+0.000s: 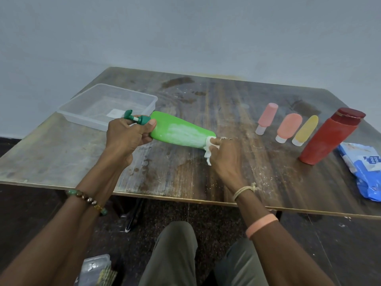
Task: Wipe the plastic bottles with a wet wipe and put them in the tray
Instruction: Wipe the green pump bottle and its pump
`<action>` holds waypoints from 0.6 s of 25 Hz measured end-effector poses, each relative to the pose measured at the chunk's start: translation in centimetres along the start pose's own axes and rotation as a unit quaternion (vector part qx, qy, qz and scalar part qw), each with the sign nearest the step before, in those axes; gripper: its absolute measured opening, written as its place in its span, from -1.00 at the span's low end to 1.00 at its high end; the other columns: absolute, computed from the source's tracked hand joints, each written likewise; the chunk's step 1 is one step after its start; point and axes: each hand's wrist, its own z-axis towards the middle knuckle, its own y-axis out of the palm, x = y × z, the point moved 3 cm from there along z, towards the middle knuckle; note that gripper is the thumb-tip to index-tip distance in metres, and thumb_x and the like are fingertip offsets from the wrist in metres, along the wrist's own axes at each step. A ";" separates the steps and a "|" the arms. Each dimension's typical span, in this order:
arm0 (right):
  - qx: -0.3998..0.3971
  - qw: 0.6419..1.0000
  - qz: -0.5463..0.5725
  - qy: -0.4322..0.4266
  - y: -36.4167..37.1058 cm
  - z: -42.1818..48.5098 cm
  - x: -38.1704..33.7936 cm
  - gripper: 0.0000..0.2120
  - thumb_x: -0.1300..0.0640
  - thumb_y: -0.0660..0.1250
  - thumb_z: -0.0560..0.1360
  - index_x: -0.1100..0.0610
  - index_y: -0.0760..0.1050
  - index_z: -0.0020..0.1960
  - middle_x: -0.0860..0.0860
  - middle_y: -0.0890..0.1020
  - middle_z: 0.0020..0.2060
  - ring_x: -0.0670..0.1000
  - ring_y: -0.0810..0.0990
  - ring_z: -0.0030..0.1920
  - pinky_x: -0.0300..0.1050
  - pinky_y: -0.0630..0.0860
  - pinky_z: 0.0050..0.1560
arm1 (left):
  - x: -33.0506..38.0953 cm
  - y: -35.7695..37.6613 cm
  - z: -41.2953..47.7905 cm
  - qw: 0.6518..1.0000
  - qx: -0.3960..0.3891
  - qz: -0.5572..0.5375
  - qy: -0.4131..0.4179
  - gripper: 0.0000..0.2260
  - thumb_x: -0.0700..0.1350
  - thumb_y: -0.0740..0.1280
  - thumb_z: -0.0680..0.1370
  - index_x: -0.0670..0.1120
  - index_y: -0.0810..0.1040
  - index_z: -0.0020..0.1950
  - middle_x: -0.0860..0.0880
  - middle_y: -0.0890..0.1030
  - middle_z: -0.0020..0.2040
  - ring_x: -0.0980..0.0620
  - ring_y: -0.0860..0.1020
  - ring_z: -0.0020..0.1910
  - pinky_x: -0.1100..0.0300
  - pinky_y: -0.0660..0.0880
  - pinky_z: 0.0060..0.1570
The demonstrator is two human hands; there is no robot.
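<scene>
A green pump bottle (177, 129) is held sideways above the table, its dark green pump pointing left. My left hand (127, 135) grips its neck end. My right hand (222, 153) pinches a white wet wipe (208, 148) against the bottle's base end. A whitish smear covers the bottle's middle. A clear plastic tray (144, 98) sits at the back left with no bottle in it. On the right stand a pink bottle (267, 117), a salmon bottle (288, 126), a yellow bottle (306, 129) and a tall red bottle (329, 135).
A blue wet wipe pack (365, 166) lies at the table's right edge. The worn wooden table (206, 182) has its front edge close to my knees. A small plastic box (94, 267) lies on the floor at lower left.
</scene>
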 end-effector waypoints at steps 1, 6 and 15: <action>0.018 1.000 0.000 0.014 -0.4 0.3 -0.1 -0.71 0.29 0.31 0.52 0.25 0.59 0.22 0.25 0.64 0.10 0.21 0.60 0.06 -0.15 0.39 -0.12 | 0.1 0.0 0.1 1.000 0.000 0.006 -0.006 -0.84 -0.22 0.51 0.46 -0.21 0.61 -0.02 -0.07 0.64 -0.21 0.11 0.62 -0.33 0.28 0.62 -0.31; -0.046 0.999 0.019 0.008 0.1 0.0 0.2 -0.80 0.37 0.28 0.51 0.33 0.62 0.07 0.28 0.67 -0.04 0.18 0.66 -0.10 -0.05 0.52 -0.18 | 0.2 0.0 0.2 1.000 0.001 0.010 -0.022 -0.88 -0.23 0.52 0.45 -0.17 0.60 -0.14 -0.09 0.65 -0.23 0.15 0.62 -0.42 0.26 0.63 -0.33; -0.003 0.999 -0.021 0.028 -1.4 1.9 0.4 -0.65 0.27 0.29 0.49 0.08 0.60 0.25 0.15 0.63 0.17 0.18 0.57 0.15 -0.08 0.46 0.03 | 0.3 -0.1 -1.1 0.999 -0.032 -0.006 0.013 -0.84 -0.31 0.50 0.45 -0.09 0.63 -0.07 -0.07 0.66 -0.12 0.03 0.65 -0.17 0.20 0.66 -0.20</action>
